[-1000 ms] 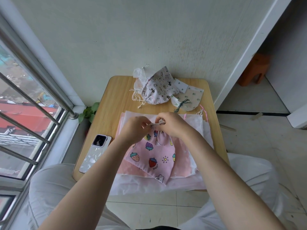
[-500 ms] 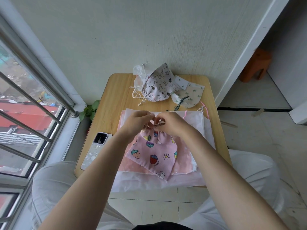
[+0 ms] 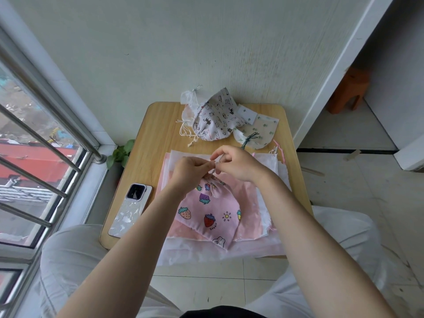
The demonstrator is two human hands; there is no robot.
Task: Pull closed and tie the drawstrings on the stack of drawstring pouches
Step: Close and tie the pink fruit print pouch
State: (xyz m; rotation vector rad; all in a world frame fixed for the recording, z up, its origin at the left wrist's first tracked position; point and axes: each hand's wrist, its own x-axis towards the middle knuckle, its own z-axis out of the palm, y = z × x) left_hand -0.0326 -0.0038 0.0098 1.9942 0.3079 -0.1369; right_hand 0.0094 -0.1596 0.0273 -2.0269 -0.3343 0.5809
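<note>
A pink pouch (image 3: pixel 210 213) printed with strawberries and a rabbit lies on a stack of flat pink and white pouches (image 3: pixel 261 204) on the small wooden table (image 3: pixel 158 136). Its neck is gathered shut. My left hand (image 3: pixel 191 169) and my right hand (image 3: pixel 237 162) meet just above that neck, each pinching a pale drawstring (image 3: pixel 213 165) between thumb and fingers. The string ends are mostly hidden by my fingers. At the table's far edge lies a heap of tied pouches: a cat-print one (image 3: pixel 218 120), white ones (image 3: pixel 191 101), a beige cactus-print one (image 3: pixel 259 131).
A phone (image 3: pixel 130 210) in a pale case lies at the table's left front. A window with metal bars (image 3: pixel 34 143) runs along the left, with a small green plant (image 3: pixel 120 153) below it. An orange stool (image 3: pixel 348 90) stands at the far right. My knees sit under the table.
Both hands have lifted slightly and my right fingers have opened out around the drawstring. The pouch neck is bunched tighter than before.
</note>
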